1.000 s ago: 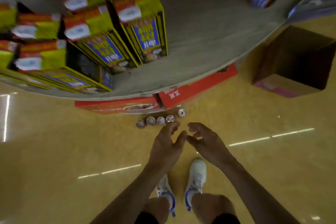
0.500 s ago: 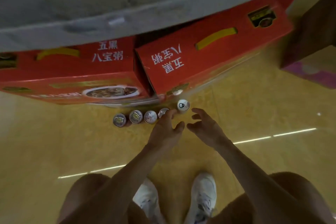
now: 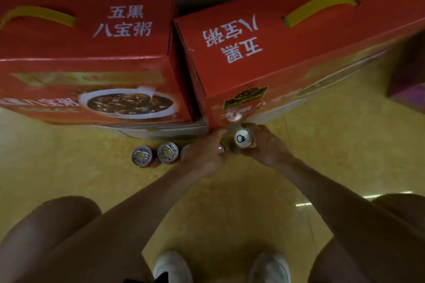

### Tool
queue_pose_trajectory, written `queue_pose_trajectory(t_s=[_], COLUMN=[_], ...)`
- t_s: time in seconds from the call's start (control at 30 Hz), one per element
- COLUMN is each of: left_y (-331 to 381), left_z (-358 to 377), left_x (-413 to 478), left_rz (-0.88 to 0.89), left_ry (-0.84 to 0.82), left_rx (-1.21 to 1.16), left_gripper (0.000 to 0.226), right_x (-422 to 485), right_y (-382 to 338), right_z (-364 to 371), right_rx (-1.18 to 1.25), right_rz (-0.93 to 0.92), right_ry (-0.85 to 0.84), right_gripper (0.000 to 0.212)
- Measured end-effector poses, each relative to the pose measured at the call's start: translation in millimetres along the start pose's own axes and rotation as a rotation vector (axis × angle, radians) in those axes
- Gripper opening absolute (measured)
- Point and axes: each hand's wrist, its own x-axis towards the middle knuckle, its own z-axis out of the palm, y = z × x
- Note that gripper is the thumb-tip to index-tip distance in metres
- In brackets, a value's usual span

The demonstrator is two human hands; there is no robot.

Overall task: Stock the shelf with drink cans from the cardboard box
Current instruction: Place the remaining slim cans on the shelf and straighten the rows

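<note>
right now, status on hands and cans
Right hand around white-topped can. Left hand over the floor row; two cans clear. Red box close behind.

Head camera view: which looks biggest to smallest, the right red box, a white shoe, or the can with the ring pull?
1. right red box
2. white shoe, enlarged by nearness to the camera
3. can with the ring pull

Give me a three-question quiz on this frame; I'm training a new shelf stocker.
1. True or false: the right hand is wrapped around the white-topped can.
2. How many can tops show fully to the left of the left hand?
3. The cans stand on: A) the shelf B) the floor C) a red carton.

Key: 1 true; 2 two; 3 B.
</note>
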Motion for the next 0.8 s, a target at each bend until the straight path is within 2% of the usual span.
queue_pose_trajectory(t_s=[0.13, 0.3, 0.37, 0.43, 0.53, 0.7, 0.8], left_y=[-1, -4, -8, -10, -7, 1, 2], left_z=[1, 3, 5, 8, 15, 21, 19], left_x=[4, 4, 7, 8, 5, -2, -10], left_rz=[0.014, 0.070, 0.089, 0.089, 0.099, 0.148, 0.160], left_ry=[-0.013, -0.055, -0.094, -0.142, -0.212, -0.353, -0.361], left_rx=[-0.009, -0.044, -0.080, -0.164, -0.312, -0.530, -0.628], left_gripper=[0.069, 0.073, 0.080, 0.086, 0.087, 0.078, 0.086], right_x=[3, -9, -16, -29, -47, -61, -68], right_y=[-5, -4, -9, -16, -27, -39, -44], right_z=[-1, -27, -43, -58, -76, -89, -89], right_rx=[-0.043, 0.037, 0.101, 0.211, 0.361, 0.438, 0.478], right_rz=[-0.038, -0.003, -0.056, -0.109, -0.092, -0.025, -0.050], right_ry=[-0.026, -0.058, -0.076, -0.117, -0.135, -0.149, -0.130], right_gripper=[0.066, 0.056, 0.048, 0.039, 0.035, 0.034, 0.038])
